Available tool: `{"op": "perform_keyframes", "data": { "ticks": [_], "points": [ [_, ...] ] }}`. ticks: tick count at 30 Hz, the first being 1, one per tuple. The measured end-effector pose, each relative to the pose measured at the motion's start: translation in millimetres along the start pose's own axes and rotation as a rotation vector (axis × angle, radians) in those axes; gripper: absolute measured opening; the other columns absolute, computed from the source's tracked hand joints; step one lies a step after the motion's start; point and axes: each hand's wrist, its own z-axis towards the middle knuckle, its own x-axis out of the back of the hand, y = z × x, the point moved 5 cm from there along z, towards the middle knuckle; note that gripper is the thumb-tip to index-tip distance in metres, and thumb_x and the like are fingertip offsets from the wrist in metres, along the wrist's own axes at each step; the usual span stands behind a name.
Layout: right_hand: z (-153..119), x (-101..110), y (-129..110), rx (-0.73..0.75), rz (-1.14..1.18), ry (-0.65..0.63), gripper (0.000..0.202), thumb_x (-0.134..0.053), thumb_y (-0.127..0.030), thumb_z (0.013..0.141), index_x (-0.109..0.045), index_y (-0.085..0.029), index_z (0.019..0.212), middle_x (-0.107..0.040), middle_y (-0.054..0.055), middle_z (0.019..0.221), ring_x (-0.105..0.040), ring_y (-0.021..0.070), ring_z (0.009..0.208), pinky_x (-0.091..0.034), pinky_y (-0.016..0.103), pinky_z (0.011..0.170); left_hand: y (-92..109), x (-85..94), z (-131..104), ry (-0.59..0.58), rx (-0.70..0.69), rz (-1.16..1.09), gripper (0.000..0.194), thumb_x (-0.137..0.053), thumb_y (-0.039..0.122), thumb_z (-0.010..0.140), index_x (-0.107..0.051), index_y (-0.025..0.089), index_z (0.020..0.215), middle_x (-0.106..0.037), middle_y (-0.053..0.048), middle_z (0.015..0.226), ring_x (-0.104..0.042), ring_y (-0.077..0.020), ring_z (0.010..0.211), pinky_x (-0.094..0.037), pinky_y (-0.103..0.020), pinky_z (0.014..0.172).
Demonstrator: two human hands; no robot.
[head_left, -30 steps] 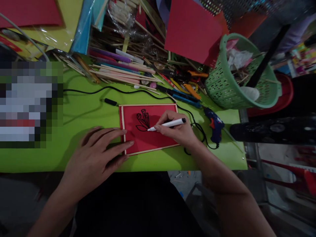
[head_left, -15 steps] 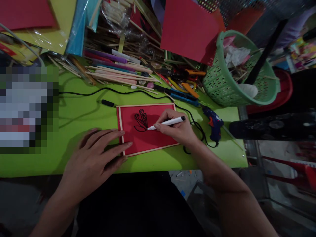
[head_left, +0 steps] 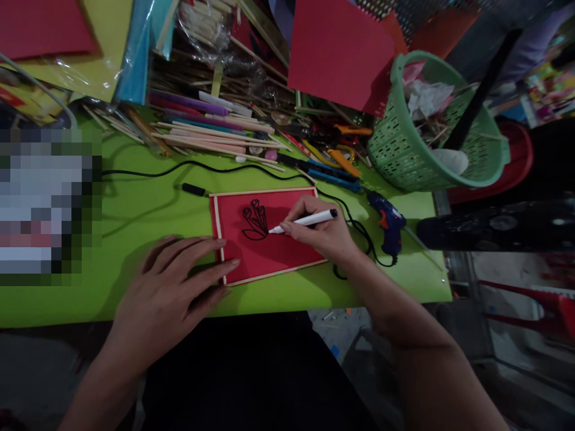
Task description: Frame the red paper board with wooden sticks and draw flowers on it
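Note:
A red card (head_left: pixel 274 257) edged with thin wooden sticks lies on the green table (head_left: pixel 148 203). Black line-drawn flowers (head_left: pixel 255 221) show on its left half. My right hand (head_left: pixel 318 230) grips a white marker (head_left: pixel 309 219), whose tip touches the card at the lower right of the drawing. My left hand (head_left: pixel 175 287) is spread, with its fingertips resting on the card's left edge and nothing held in it. A black marker cap (head_left: pixel 194 190) lies beyond the card's upper left corner.
Behind the card are wooden sticks (head_left: pixel 215 137), pens and cutters. A blue glue gun (head_left: pixel 389 224) with a black cable lies to the right. A green basket (head_left: pixel 395 143) stands at the back right, near red paper (head_left: pixel 336 54). A pixelated object fills the left side.
The view has shifted slightly. The marker tip stays close to the lower right of the drawing, and both hands hold nearly the same pose.

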Motion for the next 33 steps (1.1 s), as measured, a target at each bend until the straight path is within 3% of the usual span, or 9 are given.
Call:
{"op": "perform_keyframes", "data": {
  "ticks": [5, 11, 18, 24, 33],
  "points": [
    [0.0, 0.4, 2.6, 0.008, 0.022, 0.001, 0.025, -0.081, -0.039, 0.081, -0.067, -0.019, 0.075, -0.065, -0.001, 0.065, -0.049, 0.0112, 0.059, -0.034, 0.026, 0.053, 0.2, 0.2, 0.2, -0.002, 0.003, -0.012, 0.039, -0.065, 0.03, 0.096, -0.065, 0.039, 0.134, -0.063, -0.003, 0.144, -0.057, -0.032, 0.13, -0.04, -0.058, 0.114],
    [2.6, 7.7, 6.9, -0.003, 0.233, 0.096, 0.033, -0.084, -0.049, 0.079, -0.065, -0.022, 0.081, -0.065, -0.001, 0.072, -0.059, 0.0131, 0.063, -0.048, 0.027, 0.058, 1.4, 1.5, 1.4, 0.013, -0.004, -0.012, 0.039, -0.065, 0.029, 0.096, -0.067, 0.039, 0.133, -0.064, -0.004, 0.142, -0.059, -0.032, 0.128, -0.041, -0.058, 0.113],
    [-6.2, 9.9, -3.7, 0.075, 0.298, 0.134, 0.026, -0.079, -0.046, 0.086, -0.071, -0.023, 0.095, -0.069, 0.002, 0.088, -0.064, 0.0147, 0.076, -0.048, 0.026, 0.059, -0.1, 0.6, 0.1, 0.003, -0.002, -0.009, 0.041, -0.067, 0.03, 0.094, -0.067, 0.04, 0.134, -0.064, -0.004, 0.144, -0.058, -0.032, 0.13, -0.041, -0.057, 0.113],
    [-13.0, -2.5, 1.9, -0.001, 0.163, 0.04, 0.027, -0.08, -0.043, 0.083, -0.067, -0.021, 0.089, -0.068, 0.001, 0.079, -0.058, 0.0131, 0.066, -0.046, 0.028, 0.058, -1.0, -0.8, -1.2, -0.019, -0.011, 0.009, 0.042, -0.065, 0.031, 0.095, -0.065, 0.04, 0.136, -0.061, -0.004, 0.148, -0.058, -0.0334, 0.131, -0.041, -0.06, 0.114],
    [-10.8, -5.9, -0.2, 0.012, -0.002, 0.068, 0.019, -0.074, -0.031, 0.08, -0.057, -0.022, 0.078, -0.062, -0.003, 0.07, -0.05, 0.0119, 0.06, -0.037, 0.028, 0.055, -0.4, 0.3, -0.4, -0.015, -0.007, -0.016, 0.042, -0.066, 0.03, 0.095, -0.065, 0.04, 0.135, -0.064, -0.003, 0.144, -0.058, -0.032, 0.132, -0.04, -0.058, 0.115]
  ]
}}
